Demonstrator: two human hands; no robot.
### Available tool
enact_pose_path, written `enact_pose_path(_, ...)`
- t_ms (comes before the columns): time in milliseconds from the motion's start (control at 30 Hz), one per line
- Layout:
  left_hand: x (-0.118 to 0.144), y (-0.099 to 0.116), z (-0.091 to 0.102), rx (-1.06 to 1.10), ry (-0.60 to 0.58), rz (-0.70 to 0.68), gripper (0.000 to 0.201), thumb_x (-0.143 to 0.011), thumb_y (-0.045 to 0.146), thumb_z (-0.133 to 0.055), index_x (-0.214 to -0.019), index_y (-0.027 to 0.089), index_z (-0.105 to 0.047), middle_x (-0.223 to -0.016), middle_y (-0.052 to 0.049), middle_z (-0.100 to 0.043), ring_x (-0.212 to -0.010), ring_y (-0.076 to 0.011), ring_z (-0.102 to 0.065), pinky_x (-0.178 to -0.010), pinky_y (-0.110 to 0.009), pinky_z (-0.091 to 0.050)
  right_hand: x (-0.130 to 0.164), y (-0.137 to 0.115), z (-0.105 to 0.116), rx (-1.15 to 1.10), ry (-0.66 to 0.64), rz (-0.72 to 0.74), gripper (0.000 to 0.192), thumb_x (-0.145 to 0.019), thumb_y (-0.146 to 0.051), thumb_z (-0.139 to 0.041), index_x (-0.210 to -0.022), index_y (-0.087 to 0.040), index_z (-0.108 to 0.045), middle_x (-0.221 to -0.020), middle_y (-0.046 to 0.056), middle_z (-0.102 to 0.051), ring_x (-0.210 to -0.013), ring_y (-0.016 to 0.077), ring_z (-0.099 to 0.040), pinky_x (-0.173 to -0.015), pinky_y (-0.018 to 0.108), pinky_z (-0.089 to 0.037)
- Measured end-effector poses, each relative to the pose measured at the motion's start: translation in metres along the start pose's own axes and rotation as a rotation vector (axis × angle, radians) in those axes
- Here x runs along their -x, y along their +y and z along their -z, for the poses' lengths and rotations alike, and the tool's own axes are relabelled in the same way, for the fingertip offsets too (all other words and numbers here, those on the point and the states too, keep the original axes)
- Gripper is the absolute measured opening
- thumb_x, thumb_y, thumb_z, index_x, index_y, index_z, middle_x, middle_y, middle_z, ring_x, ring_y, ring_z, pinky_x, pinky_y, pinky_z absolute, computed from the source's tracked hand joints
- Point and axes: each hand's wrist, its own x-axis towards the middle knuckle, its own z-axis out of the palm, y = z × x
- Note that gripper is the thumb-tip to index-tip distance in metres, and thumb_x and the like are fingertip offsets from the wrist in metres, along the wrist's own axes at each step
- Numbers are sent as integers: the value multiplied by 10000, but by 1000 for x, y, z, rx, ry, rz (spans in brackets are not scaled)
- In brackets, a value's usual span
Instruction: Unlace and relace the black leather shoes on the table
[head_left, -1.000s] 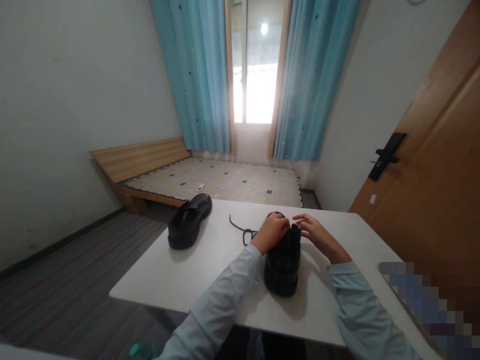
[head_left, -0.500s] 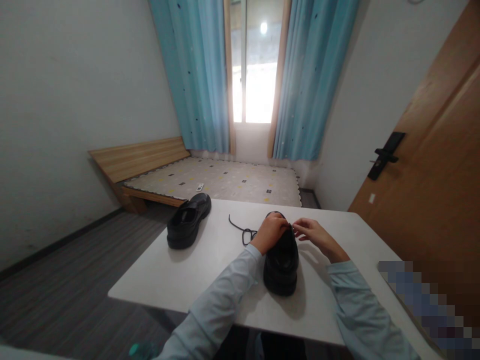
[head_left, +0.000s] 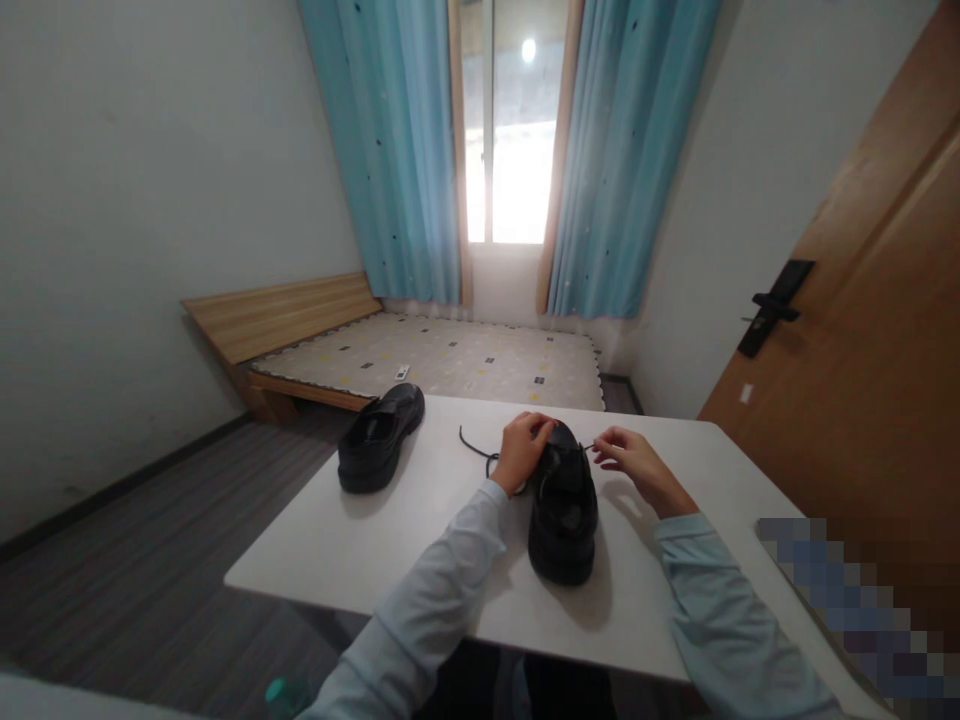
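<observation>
A black shoe (head_left: 564,535) stands on the white table (head_left: 337,565) in front of me, its heel toward me and its tongue showing. My left hand (head_left: 521,450) is closed on the left side of this shoe near the toe, fingers bent over the upper. To the right of the shoe, my right hand (head_left: 626,458) pinches a black shoelace (head_left: 589,446) that runs out taut from the eyelet side. Another length of dark lace (head_left: 474,446) lies loosely curled on the table left of my left hand, partly hidden by it.
A second black shoe (head_left: 381,440) sits at the table's far left edge. Beyond the table is a bed (head_left: 450,350) with a patterned mattress and a small white object (head_left: 403,373). A wooden door (head_left: 847,370) stands at right; a teal bottle cap (head_left: 277,692) shows below.
My left hand has shifted left off the shoe's middle to its side, uncovering the tongue. My right hand has drawn slightly away to the right, with the lace now visible between it and the shoe.
</observation>
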Motion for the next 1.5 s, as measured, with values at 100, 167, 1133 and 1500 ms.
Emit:
enact_pose_path(100,-7,-18,16,-92,41,133,151,-828,193,-526,-841,173,-675,-857,-33,-688,-737,-130,-615,-736,-254,-475,-1,1,3,-49,66,2,359,-556,-464,-739,-646,-169,-555,-684,19,-640,-583,131,-603,-545,262,-476)
enact_pose_path(167,-10,-29,28,-233,88,173,151,-814,168,-523,-858,174,-667,-859,-38,-687,-729,-135,-613,-757,-266,-463,-3,2,4,-96,114,8,375,-541,-472,-747,-652,-168,-558,-683,20,-642,-576,130,-601,-536,259,-478)
enact_pose_path(1133,-9,-66,63,-719,-17,417,241,-872,209,-453,-960,159,-672,-991,-123,-673,-944,-195,-621,-835,-296,-445,1,-15,13,-375,735,531,296,-745,-448,-643,-792,-202,-486,-709,-43,-582,-514,70,-538,-523,229,-474)
enact_pose_path(1500,-13,-29,47,131,121,158,205,-775,347,-592,-800,153,-655,-761,-38,-681,-739,-146,-621,-654,-242,-481,15,-26,5,-67,955,641,180,-824,-366,-559,-816,-197,-497,-699,-26,-499,-577,112,-502,-591,263,-430)
